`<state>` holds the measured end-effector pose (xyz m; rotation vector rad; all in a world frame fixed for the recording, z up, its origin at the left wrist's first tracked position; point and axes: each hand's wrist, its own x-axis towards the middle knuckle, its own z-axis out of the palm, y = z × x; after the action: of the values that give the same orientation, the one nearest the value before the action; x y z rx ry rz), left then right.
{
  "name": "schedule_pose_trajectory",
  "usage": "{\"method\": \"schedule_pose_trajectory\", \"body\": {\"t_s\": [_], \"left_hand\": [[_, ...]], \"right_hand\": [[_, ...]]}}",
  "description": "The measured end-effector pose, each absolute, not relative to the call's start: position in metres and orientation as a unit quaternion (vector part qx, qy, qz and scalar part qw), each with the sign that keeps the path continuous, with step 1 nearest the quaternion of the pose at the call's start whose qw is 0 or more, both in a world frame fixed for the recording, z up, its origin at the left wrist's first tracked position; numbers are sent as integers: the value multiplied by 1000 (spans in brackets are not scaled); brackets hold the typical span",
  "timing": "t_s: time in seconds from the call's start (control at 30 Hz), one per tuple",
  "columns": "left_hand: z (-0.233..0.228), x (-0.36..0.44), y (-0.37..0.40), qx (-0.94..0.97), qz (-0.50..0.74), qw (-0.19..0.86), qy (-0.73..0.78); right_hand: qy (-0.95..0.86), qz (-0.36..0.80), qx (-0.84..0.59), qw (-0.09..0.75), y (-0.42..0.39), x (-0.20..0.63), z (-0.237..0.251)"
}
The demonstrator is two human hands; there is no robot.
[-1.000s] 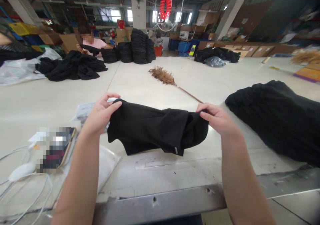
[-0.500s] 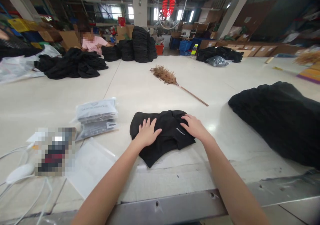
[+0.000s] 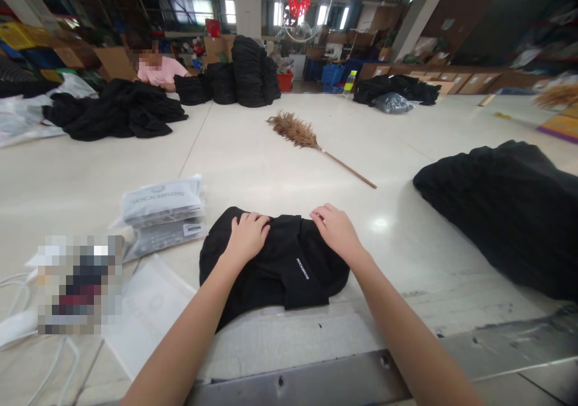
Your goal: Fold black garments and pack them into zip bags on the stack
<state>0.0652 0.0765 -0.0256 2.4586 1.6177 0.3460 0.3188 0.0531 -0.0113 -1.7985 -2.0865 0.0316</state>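
Observation:
A folded black garment (image 3: pixel 266 279) with small white "ROCKBROS" lettering lies on the table in front of me. My left hand (image 3: pixel 247 236) rests on its upper left part, fingers apart and slightly bent near the far edge. At the upper right edge, my right hand (image 3: pixel 335 231) has thumb and fingers pinched together on the cloth. Left of the garment is a stack of packed clear bags (image 3: pixel 162 204). A flat, frosted plastic bag (image 3: pixel 151 303) lies nearer to me, partly behind my left forearm.
A feather duster (image 3: pixel 298 132) lies beyond the garment. To the right is a large black fabric heap (image 3: pixel 501 213). White cables (image 3: pixel 63 358) and a blurred-out object (image 3: pixel 81 285) are at left. Across the table, a person in pink (image 3: pixel 160 71) sits behind black piles (image 3: pixel 121 111).
The garment has shifted left and towards me and looks more spread out, its lettered part lower. My left hand has moved left; my right hand has slid left to the far edge.

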Motion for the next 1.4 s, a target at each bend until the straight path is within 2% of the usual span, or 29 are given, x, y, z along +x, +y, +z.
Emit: {"method": "schedule_pose_trajectory", "body": {"t_s": [0.07, 0.23, 0.3, 0.43, 0.63, 0.73, 0.83, 0.97, 1.2, 1.3, 1.4], "left_hand": [[-37, 68, 75, 829, 112, 86, 541], [-48, 69, 74, 832, 89, 78, 542], [-46, 70, 74, 834, 79, 76, 541], [-40, 71, 74, 828, 53, 91, 551], [-23, 73, 82, 842, 13, 105, 529], [-19, 79, 94, 836, 45, 126, 532], [-24, 88, 107, 799, 87, 178, 567], [-41, 93, 112, 793, 119, 179, 570], [-56, 83, 109, 815, 144, 113, 549], [-57, 80, 113, 797, 167, 101, 572], [-52, 81, 116, 787, 195, 105, 576]], "right_hand": [[-754, 22, -627, 194, 67, 307, -18], [-776, 91, -612, 121, 105, 304, -32], [-766, 130, -612, 145, 113, 307, -37], [-736, 158, -609, 249, 116, 309, -52], [-695, 251, -585, 335, 113, 314, -71], [-698, 321, -535, 352, 115, 324, -71], [-717, 370, -487, 335, 115, 331, -68], [-738, 326, -499, 316, 115, 330, -68], [-719, 169, -559, 377, 116, 323, -74], [-726, 94, -583, 353, 113, 321, -67], [-746, 67, -586, 309, 104, 318, -52]]}}
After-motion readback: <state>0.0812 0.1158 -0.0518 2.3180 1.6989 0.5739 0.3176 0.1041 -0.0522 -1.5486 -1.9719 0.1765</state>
